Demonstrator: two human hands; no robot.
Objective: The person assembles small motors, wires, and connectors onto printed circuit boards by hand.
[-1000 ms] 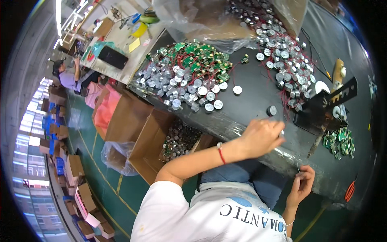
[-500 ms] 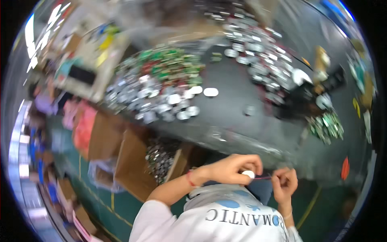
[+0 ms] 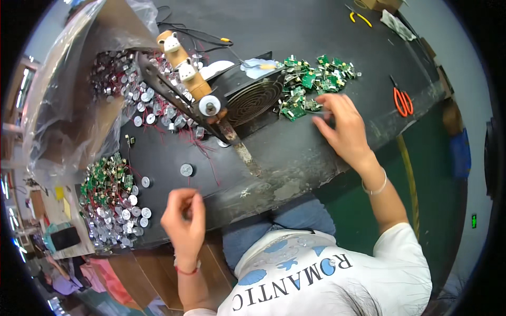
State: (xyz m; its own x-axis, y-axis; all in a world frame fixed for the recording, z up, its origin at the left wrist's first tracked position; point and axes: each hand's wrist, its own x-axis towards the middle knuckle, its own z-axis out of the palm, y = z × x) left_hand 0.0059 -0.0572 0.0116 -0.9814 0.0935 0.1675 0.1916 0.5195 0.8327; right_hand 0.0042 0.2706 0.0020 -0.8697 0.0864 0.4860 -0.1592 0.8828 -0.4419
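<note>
My left hand (image 3: 183, 218) hovers by the table's front edge with its fingers curled in. What they hold, if anything, is hidden. Just beyond it stands one round silver can-shaped part (image 3: 186, 169) with a thin red wire trailing toward the hand. My right hand (image 3: 345, 129) reaches over the near edge of a pile of green circuit boards (image 3: 311, 79), thumb and fingers apart. To the left lie finished-looking silver parts (image 3: 132, 213) beside a heap of boards with red wires (image 3: 105, 181).
A black stand with a coiled-ring plate (image 3: 255, 100) and a wooden-handled tool (image 3: 184, 66) occupies the middle of the table. Behind it more silver parts (image 3: 150, 100) spill from a plastic-lined box (image 3: 79, 105). Red-handled pliers (image 3: 403, 100) lie right; yellow-handled pliers (image 3: 361, 18) lie farther back.
The view has swung right. Earlier both hands were close together at the table edge around a round pale part with a red wire; now they are apart, the right at the boards.
</note>
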